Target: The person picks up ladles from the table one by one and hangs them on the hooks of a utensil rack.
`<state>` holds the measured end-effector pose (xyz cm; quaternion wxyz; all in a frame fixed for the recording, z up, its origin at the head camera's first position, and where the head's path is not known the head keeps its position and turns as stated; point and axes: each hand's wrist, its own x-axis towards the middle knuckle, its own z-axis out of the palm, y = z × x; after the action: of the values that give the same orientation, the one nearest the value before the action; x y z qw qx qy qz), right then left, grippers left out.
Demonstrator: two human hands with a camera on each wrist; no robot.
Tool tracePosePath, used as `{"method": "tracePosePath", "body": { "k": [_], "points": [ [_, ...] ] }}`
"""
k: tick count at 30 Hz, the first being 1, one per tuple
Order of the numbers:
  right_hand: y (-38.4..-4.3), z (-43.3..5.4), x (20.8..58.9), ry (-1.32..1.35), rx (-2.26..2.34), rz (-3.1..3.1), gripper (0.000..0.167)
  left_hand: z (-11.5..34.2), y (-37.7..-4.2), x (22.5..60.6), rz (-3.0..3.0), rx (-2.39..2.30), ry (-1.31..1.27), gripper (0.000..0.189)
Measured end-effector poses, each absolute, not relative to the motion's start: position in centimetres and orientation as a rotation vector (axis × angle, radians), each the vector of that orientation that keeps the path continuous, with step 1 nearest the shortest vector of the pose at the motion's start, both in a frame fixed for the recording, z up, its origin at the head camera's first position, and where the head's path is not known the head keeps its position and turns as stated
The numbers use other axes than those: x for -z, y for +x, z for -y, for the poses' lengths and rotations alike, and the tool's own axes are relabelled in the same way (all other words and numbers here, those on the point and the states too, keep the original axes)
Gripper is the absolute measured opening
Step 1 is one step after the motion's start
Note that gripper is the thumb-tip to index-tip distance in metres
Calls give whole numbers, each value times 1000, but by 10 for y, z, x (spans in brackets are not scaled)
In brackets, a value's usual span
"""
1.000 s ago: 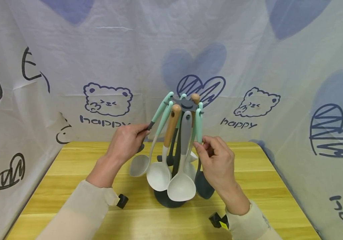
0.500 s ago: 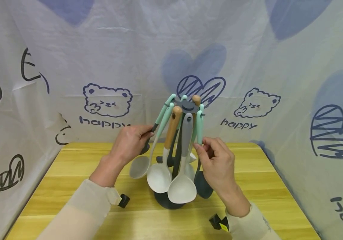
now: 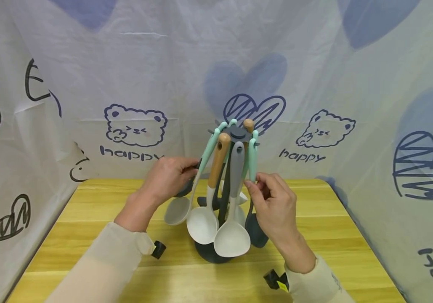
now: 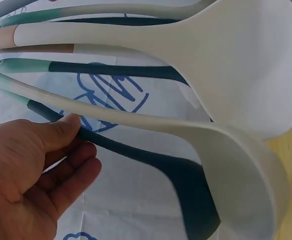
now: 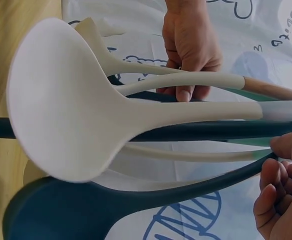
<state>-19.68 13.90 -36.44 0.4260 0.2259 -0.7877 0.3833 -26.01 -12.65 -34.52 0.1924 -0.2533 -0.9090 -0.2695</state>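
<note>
A dark utensil rack (image 3: 237, 134), with several kitchen utensils around it, stands in the middle of the table. On its left side my left hand (image 3: 171, 176) pinches the dark neck of a mint-handled utensil; the broad dark teal head (image 4: 188, 187) shows in the left wrist view. My right hand (image 3: 277, 206) pinches the handle of another dark teal utensil (image 5: 61, 210) between thumb and fingers, on the rack's right. Two white ladles face me: one with a grey handle (image 3: 237, 164), one with a wooden handle (image 3: 218, 164). Whether the left utensil's top is on a hook, I cannot tell.
A white spoon-like utensil (image 3: 177, 211) hangs beside my left hand. The rack's round dark base (image 3: 213, 253) stands on the wooden table (image 3: 314, 235). White printed cloth (image 3: 186, 71) encloses the back and sides.
My left hand has moved right with the mint-handled utensil, which now lies partly behind the neighbouring handle. The front ladles have shifted slightly right and down. The right hand stays almost still.
</note>
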Motion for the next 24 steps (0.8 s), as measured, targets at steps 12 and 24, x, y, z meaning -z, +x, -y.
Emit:
{"method": "tracePosePath", "body": {
  "k": [12, 24],
  "points": [
    [-200, -134, 368, 533, -967, 2089, 11, 122, -256, 344, 2659, 962, -666, 17],
    [-200, -144, 372, 490, -1012, 2092, 9, 126, -244, 352, 2682, 1040, -587, 24]
  ]
}}
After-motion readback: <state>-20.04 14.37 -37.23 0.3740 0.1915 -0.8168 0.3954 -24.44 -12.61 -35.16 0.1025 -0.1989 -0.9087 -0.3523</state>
